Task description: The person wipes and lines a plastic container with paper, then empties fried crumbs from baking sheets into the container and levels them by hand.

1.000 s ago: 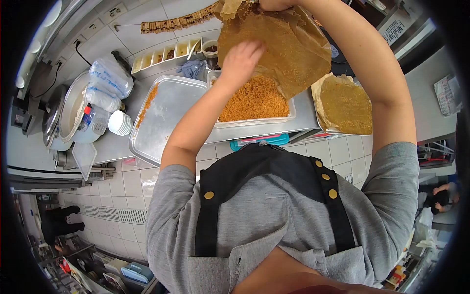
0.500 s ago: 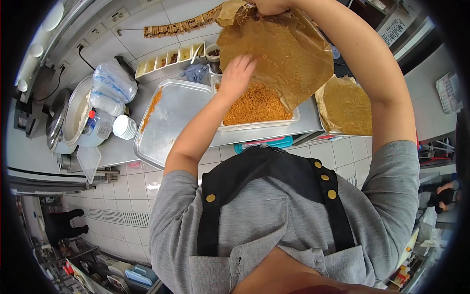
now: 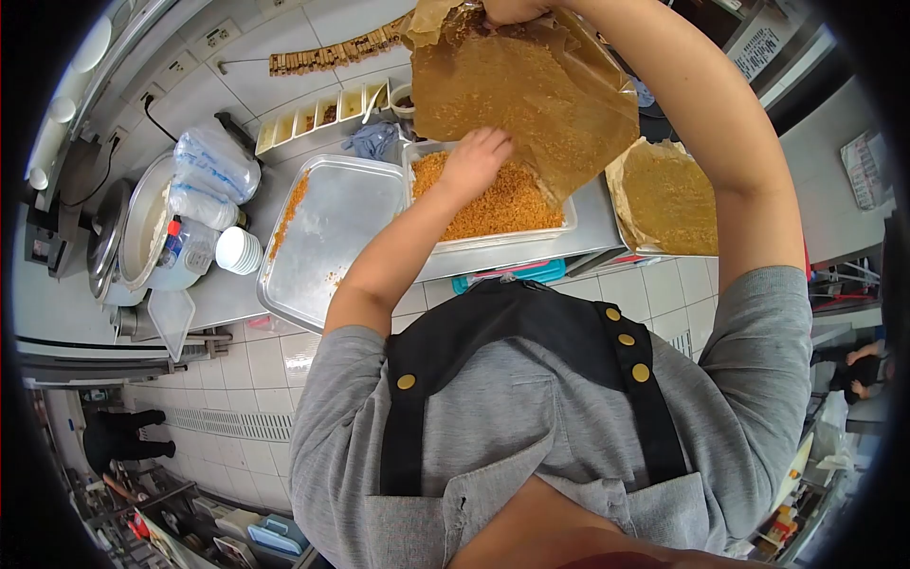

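My right hand (image 3: 517, 9) is closed on the top edge of a brown, oil-soaked sheet of baking paper (image 3: 526, 90), which hangs with crumbs stuck to it. Against the lower part of that sheet lies my left hand (image 3: 477, 163), fingers extended and holding nothing, its fingertips at the paper. Directly below is a white plastic tub (image 3: 502, 235) filled with orange-brown crumbs (image 3: 498, 207). The sheet's bottom edge reaches down into the tub. To the left, a metal tray (image 3: 336, 223) carries a strip of the same crumbs along its left side.
Another tray lined with oily paper (image 3: 668, 204) stands at the right. Behind are a row of small condiment containers (image 3: 327, 112) and a blue cloth (image 3: 373, 141). Stacked white cups (image 3: 239, 249), a bottle (image 3: 194, 242) and a large pot (image 3: 142, 223) crowd the left. Other people appear at the far edges.
My left hand has moved down and slightly right along the hanging paper, toward the crumbs. My right hand keeps its grip on the sheet. The view has shifted slightly.
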`<control>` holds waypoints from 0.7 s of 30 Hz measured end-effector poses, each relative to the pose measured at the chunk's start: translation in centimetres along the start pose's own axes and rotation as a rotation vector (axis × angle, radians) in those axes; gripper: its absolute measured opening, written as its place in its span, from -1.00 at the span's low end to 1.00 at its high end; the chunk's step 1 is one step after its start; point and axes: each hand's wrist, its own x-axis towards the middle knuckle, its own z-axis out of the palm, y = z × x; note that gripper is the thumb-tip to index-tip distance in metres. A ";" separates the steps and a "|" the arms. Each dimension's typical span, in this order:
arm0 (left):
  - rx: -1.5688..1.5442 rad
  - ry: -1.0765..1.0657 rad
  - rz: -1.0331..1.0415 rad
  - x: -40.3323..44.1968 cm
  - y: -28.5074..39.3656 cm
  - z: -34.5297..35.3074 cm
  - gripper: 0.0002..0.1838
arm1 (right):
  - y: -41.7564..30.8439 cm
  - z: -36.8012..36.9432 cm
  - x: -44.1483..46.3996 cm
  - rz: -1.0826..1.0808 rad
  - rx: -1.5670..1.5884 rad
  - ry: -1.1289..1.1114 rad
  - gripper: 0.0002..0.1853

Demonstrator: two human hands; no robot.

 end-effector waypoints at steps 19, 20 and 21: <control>-0.027 -0.160 -0.075 1.6 1.3 -0.9 -0.53 | 0.0 -0.5 -0.7 0.033 -0.001 -0.008 -0.67; -0.029 -0.159 -0.070 0.5 0.9 -0.1 -0.53 | 0.3 -0.5 -0.7 0.050 -0.006 0.016 -0.68; -0.040 -0.296 -0.112 -1.1 0.4 0.9 -0.56 | 0.2 -0.8 -1.2 0.056 -0.006 0.015 -0.68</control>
